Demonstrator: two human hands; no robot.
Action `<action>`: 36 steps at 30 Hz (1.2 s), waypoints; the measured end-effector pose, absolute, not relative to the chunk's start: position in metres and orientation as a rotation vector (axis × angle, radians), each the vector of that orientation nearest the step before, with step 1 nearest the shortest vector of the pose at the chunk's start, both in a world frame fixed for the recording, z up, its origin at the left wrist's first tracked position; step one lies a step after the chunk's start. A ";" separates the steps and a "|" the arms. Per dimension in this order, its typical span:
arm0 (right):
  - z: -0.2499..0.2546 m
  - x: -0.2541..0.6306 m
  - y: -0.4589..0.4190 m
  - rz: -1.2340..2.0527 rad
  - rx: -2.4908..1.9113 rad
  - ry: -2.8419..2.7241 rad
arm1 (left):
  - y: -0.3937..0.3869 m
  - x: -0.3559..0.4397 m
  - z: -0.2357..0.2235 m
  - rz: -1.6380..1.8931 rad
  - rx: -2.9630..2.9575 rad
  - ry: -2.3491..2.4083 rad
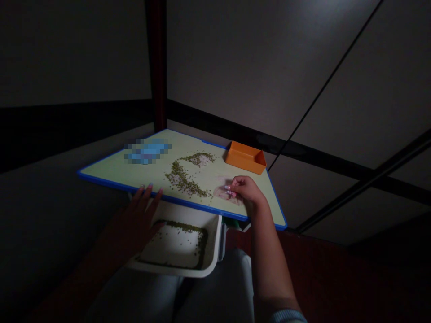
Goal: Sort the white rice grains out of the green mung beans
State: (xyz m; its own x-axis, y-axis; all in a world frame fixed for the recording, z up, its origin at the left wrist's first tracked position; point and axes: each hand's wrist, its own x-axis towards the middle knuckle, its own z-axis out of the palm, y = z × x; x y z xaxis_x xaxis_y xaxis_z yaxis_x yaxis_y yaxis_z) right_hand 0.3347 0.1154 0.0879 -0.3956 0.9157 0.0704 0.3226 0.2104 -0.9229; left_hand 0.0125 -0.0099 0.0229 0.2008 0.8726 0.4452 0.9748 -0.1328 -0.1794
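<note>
Small green beans, like mung beans (182, 179), lie scattered in a curved band over the pale tabletop (114, 169) with a blue rim. My right hand (245, 187) is at the table's right side, fingertips pinched together over a brownish printed patch (222, 194). Whatever is between those fingertips is too small to make out. My left hand (141, 217) has its fingers spread, the tips on the table's near edge. Its thumb reaches over a white plastic basin (211, 244), which holds more green beans along its inner sides and sits below the edge, above my lap.
An orange open box (245, 157) stands at the table's back right corner. A blurred light-blue item (148, 151) lies at the left. Grey wall panels (235, 58) and a dark red post (160, 67) rise behind the table. The surroundings are dim.
</note>
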 end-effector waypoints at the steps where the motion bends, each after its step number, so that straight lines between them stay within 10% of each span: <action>1: 0.088 0.335 0.115 1.172 -1.137 -1.826 | -0.010 0.013 0.023 -0.325 -2.060 -1.720; 36: 0.083 0.330 0.118 1.276 -1.038 -1.887 | -0.010 0.011 0.023 -0.343 -2.094 -1.731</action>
State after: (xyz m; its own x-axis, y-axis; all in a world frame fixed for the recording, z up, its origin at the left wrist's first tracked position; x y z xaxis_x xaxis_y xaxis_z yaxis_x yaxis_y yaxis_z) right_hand 0.3297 0.1178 0.0833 -0.4934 0.8672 0.0679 0.2600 0.2214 -0.9399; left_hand 0.0114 -0.0097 0.0231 0.2026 0.8789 0.4319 0.9772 -0.1525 -0.1480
